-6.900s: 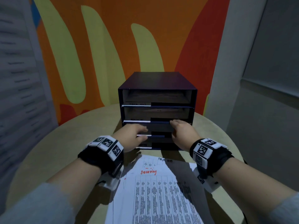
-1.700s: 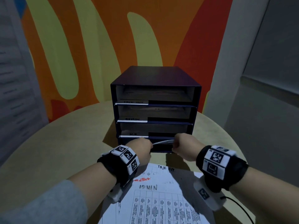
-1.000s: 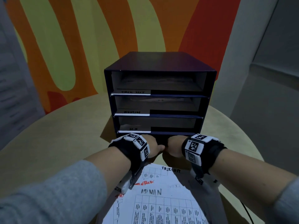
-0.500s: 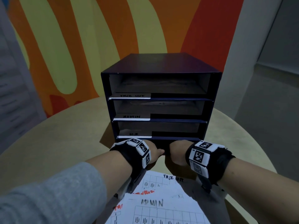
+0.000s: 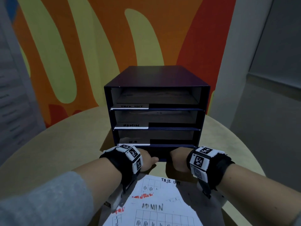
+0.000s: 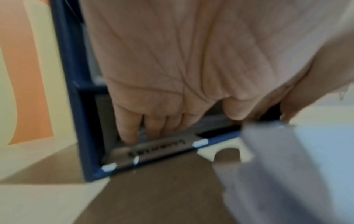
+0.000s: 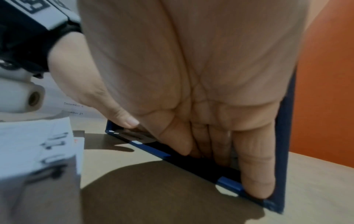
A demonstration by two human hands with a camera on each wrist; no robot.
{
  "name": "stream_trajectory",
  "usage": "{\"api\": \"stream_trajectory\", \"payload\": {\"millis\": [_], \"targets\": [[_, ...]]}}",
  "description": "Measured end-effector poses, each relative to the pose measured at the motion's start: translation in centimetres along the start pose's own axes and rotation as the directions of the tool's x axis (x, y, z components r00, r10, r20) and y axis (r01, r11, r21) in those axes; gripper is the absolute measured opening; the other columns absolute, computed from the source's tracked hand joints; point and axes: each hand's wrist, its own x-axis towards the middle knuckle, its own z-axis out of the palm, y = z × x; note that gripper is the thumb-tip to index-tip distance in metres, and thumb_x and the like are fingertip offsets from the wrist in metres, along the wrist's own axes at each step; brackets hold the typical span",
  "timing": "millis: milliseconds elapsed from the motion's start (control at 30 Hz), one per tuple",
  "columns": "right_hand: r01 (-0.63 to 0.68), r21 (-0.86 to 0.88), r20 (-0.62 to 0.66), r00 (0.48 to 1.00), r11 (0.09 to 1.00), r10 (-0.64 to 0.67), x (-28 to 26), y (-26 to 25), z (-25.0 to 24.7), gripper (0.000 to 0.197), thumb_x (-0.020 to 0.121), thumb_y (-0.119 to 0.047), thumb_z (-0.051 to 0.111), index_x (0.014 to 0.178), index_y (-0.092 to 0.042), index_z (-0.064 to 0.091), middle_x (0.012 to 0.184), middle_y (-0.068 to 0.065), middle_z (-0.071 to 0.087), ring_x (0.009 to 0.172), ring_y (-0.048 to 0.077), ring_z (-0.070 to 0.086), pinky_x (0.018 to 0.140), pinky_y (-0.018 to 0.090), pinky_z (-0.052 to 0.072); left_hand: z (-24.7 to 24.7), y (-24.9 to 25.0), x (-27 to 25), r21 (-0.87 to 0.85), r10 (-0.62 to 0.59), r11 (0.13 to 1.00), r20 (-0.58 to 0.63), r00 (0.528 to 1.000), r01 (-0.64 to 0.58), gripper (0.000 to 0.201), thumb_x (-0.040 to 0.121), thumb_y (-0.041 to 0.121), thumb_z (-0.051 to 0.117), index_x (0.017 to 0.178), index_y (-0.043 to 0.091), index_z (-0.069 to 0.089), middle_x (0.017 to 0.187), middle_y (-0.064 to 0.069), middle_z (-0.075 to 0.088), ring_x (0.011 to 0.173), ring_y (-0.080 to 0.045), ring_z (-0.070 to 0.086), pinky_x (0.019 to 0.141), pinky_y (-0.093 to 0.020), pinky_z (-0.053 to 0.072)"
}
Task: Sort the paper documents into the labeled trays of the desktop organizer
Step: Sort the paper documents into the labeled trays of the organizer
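While both forearms reach forward over the round table [image 5: 48,144], the left hand [image 5: 145,159] sits at the left half of the bottom tray opening of the dark blue desktop organizer [image 5: 156,75]. Seen from the left wrist, its fingers [image 6: 130,128] extend straight into that lowest tray [image 6: 91,151], fingertips just behind a strip label [image 6: 157,147] on the front lip; the lettering is too blurred to read. No sheet is visible in its grasp, and the fingers look relaxed and extended.

At centre, the organizer stands upright with four stacked trays. Labels on the upper three read TASK LIST [image 5: 132,106], ADMIN [image 5: 131,125] and H.R [image 5: 132,141]. Near the body, between the two wrists, the stack of paper documents [image 5: 156,209] lies flat on the table, apart from both hands. Its top sheet is marked ADMIN; a sheet beneath it, marked TASK LIST, projects toward the organizer.

On the right, the right hand [image 5: 177,158] occupies the right half of the same bottom opening. From the right wrist view, its fingers [image 7: 254,174] point straight into the tray, the outermost fingertip touching the front lip at the organizer's right wall. This hand also holds nothing visible.
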Motion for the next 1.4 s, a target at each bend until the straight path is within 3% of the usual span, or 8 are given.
{"api": "stream_trajectory", "payload": {"millis": [100,267,433,567,933,1133,1200,1400], "targets": [[-0.009,0.117,0.019,1.000,0.993,0.007,-2.7,0.2,-1.6,0.034,0.101,-0.005,0.039,0.132,0.003,0.050,0.103,0.023,0.055,0.093,0.027,0.055,0.061,0.002,0.038,-0.9,-1.6,-2.0,0.038,0.026,0.999,-0.030,0.999,-0.024,0.063,0.103,0.051,0.023,0.125,0.003,0.057,0.126,-0.013,0.059,0.116,-0.026,0.055,0.097,-0.033,0.038],[0.060,0.249,-0.108,0.994,0.967,-0.034,-9.9,1.3,-3.8,0.021,0.095,-0.009,0.043,0.099,-0.006,0.063,0.092,0.010,0.059,0.077,0.024,0.051,0.069,0.032,0.047,-1.4,-4.7,-5.7,0.003,0.129,0.992,-0.118,0.985,-0.129,0.037,0.099,0.044,0.046,0.109,0.012,0.061,0.105,-0.006,0.063,0.087,-0.021,0.056,0.071,-0.029,0.042],[0.238,0.390,-0.305,0.945,0.890,-0.118,-14.8,0.9,-2.4,0.017,0.090,-0.009,0.051,0.081,-0.022,0.056,0.079,-0.010,0.056,0.072,0.008,0.054,0.059,0.015,0.044,1.9,-4.6,-9.2,-0.201,0.235,0.947,-0.098,0.967,-0.250,0.025,0.083,0.034,0.073,0.096,0.015,0.064,0.092,0.002,0.068,0.077,-0.012,0.057,0.064,-0.022,0.045],[0.201,0.287,-0.139,0.976,0.937,-0.167,-16.4,-0.4,-0.4,0.013,0.081,-0.027,0.068,0.090,-0.021,0.061,0.090,-0.006,0.061,0.084,0.015,0.058,0.069,0.024,0.048,4.3,-3.2,-10.3,-0.118,0.222,0.967,-0.058,0.973,-0.228,0.054,0.070,0.047,0.082,0.104,0.016,0.054,0.102,0.002,0.057,0.089,-0.017,0.057,0.075,-0.029,0.047],[0.141,0.167,-0.070,0.989,0.976,-0.131,-16.8,-1.7,2.0,0.059,0.070,-0.034,0.080,0.118,-0.021,0.048,0.111,-0.002,0.047,0.093,0.019,0.053,0.078,0.032,0.052,6.3,-2.4,-11.2,-0.104,0.078,0.990,-0.183,0.980,-0.098,0.062,0.074,0.040,0.082,0.121,0.016,0.049,0.120,-0.001,0.054,0.107,-0.020,0.055,0.088,-0.030,0.046],[0.088,0.203,0.020,0.995,0.975,-0.094,-17.1,-1.9,1.7,0.027,0.071,-0.029,0.079,0.089,-0.020,0.060,0.090,-0.003,0.064,0.077,0.015,0.060,0.066,0.030,0.052,7.3,-1.9,-11.7,-0.103,0.052,0.992,-0.206,0.977,-0.074,0.051,0.084,0.030,0.074,0.123,0.013,0.045,0.120,-0.005,0.054,0.108,-0.024,0.055,0.088,-0.032,0.045],[0.071,0.188,0.028,0.997,0.980,-0.078,-17.0,-2.2,1.8,0.019,0.074,-0.026,0.074,0.069,-0.019,0.056,0.072,-0.004,0.057,0.062,0.014,0.052,0.057,0.025,0.044,7.2,-1.8,-12.0,-0.033,0.077,0.996,-0.194,0.978,-0.084,0.030,0.093,0.021,0.061,0.119,0.009,0.051,0.121,-0.008,0.055,0.104,-0.025,0.055,0.084,-0.028,0.042],[0.116,0.375,-0.334,0.943,0.920,0.017,-17.5,-1.0,1.3,0.013,0.088,-0.014,0.058,0.076,-0.015,0.052,0.072,-0.002,0.051,0.067,0.016,0.050,0.051,0.022,0.034,6.7,-3.7,-13.0,-0.389,-0.019,0.909,-0.402,0.916,-0.152,0.023,0.096,0.012,0.046,0.074,0.008,0.052,0.082,-0.007,0.053,0.077,-0.022,0.053,0.058,-0.026,0.034]]}}
